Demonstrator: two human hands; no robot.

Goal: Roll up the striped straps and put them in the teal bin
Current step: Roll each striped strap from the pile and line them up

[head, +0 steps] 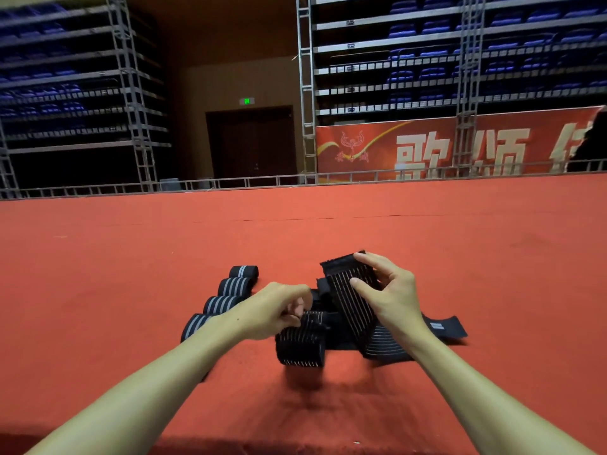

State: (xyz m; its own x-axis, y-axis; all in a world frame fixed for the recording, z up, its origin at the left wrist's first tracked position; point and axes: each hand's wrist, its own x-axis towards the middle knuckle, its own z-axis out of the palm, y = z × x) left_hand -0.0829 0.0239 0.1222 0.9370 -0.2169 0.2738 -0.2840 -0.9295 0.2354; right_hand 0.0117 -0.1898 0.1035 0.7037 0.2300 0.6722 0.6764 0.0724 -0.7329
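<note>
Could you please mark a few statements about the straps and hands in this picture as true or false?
1. Four rolled straps lie in a row on the red carpet. True.
2. The right hand is empty. False: it holds a flat strap.
3. The left hand pinches a thick roll. True.
4. A teal bin stands beside the straps. False: no bin is in view.
</note>
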